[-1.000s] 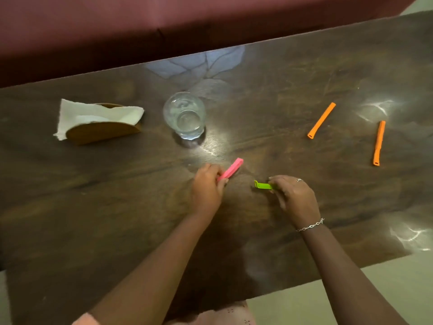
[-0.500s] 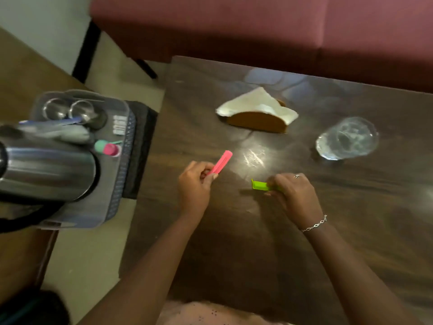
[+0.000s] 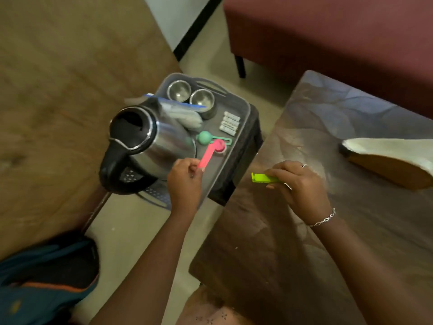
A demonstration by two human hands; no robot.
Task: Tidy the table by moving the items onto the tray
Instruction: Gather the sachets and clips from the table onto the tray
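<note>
**Two clips lifted, one already over the tray**

Both hands were down on the table [image 3: 304,254] a second ago, each closing on a small plastic clip beside a drinking glass. Now the view has swung left and both clips are in the air.

The left hand [image 3: 185,181] has crossed the gap to centre frame and hangs above the near part of the grey tray [image 3: 246,109]. Its thumb and fingertips are clamped on the lower end of the pink clip [image 3: 207,156], whose free end points up the frame toward a pink round piece [image 3: 220,146] and a teal scoop [image 3: 203,137] already lying there. The clip has not yet touched the tray floor, as far as can be told.

The right hand [image 3: 302,186] trails behind, right of centre, above the table's left edge. Its fingers are curled round the green clip [image 3: 263,178], which sticks out leftward toward the tray.

The tray sits on a dark stool [image 3: 248,160] and is crowded: a steel kettle [image 3: 145,146] fills its left side, with two steel bowls [image 3: 179,90], a zip bag [image 3: 180,111] and a row of small white pieces [image 3: 230,123] further up the frame. Free floor is, by my reading, the narrow strip right of the kettle.

A napkin holder [image 3: 386,160] remains on the table at the right edge. The glass and two orange sticks seen a second ago are now out of frame, so those presumably remain to be moved.
</note>
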